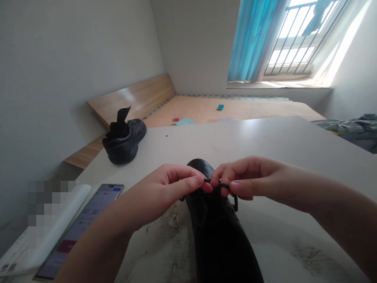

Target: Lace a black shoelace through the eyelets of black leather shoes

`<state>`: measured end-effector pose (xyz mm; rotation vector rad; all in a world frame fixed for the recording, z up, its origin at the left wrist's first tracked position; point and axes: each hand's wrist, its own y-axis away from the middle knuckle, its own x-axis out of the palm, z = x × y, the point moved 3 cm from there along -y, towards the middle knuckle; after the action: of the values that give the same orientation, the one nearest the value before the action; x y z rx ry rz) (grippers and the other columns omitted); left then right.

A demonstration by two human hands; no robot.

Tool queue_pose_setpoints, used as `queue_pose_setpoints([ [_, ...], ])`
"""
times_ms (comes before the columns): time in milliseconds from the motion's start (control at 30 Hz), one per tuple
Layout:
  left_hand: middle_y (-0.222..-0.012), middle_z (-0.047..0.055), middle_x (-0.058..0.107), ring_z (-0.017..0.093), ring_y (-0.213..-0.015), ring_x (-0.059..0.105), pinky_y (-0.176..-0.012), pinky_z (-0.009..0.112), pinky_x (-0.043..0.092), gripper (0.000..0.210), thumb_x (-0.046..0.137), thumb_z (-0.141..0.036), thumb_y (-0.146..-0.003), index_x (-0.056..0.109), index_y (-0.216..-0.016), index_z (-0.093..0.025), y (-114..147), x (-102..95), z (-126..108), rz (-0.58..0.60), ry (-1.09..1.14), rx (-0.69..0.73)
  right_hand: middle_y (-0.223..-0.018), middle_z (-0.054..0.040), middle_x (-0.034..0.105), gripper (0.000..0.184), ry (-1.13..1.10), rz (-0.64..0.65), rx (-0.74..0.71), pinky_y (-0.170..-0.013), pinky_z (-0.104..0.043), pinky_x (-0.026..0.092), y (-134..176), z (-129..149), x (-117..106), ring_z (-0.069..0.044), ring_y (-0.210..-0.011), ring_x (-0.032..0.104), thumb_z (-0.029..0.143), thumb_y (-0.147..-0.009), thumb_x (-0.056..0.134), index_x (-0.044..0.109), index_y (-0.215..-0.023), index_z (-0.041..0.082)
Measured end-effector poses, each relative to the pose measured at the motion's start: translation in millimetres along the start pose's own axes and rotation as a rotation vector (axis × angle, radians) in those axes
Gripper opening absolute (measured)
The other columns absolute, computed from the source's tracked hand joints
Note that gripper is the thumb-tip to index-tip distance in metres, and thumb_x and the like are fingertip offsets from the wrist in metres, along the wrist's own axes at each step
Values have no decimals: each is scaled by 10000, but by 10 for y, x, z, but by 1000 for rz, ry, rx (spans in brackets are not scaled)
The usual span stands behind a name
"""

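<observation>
Lace-tying, apparently: left hand (172, 184) and right hand (257, 176), each pinched closed on black lace (224, 186) over the near shoe (219, 232); the next move likely needs steady tension.

From here, the shoe (216, 224) at six o'clock looks leathery, its toe (202, 166) pebbled; the tabletop (253, 137) is glossy towards twelve, the headboard (138, 94) at ten wood-grained, the curtain (251, 39) at one cloth.

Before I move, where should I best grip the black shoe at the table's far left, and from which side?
Probably the heel, with the left hand from the near side: the shoe stands upright, heel toward you, toe pointing away, its flap sticking up.
</observation>
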<state>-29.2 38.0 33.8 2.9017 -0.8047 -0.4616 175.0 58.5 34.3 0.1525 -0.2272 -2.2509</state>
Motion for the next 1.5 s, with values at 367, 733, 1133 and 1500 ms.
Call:
queue_pose_setpoints([
  [367,-807,-30,761,194,-801,671,-746,283,477,157,721,-430,-763,788,-804,-293,45,113,-57,-300,-188,-115,-788,-30,693,257,-47,-428,-22,-623,-244,439,-14,-157,140,-122,-695,559,414,-727,775,746,-854,193],
  [733,-709,-10,696,152,-712,614,-681,256,451,220,788,-380,-702,690,-747,-188,-52,259,103,-492,54,-20,-733,-20,667,141,154,-619,-265,-636,-286,461,0,-222,282,-158,-692,587,337,-780,702,681,-769,198],
  [1133,-849,26,765,192,-844,680,-770,271,506,195,639,-340,-850,765,-906,-201,-32,364,96,-463,89,36,-724,-9,639,120,227,-638,-309,-644,-291,448,-35,-217,293,-152,-687,563,310,-812,653,669,-759,204],
  [1500,-904,16,779,210,-886,704,-800,290,546,170,679,-310,-794,769,-914,-231,-7,374,103,-566,27,64,-737,16,609,97,397,-644,-485,-631,-235,457,-12,-177,339,-114,-693,565,143,-855,585,600,-785,209],
])
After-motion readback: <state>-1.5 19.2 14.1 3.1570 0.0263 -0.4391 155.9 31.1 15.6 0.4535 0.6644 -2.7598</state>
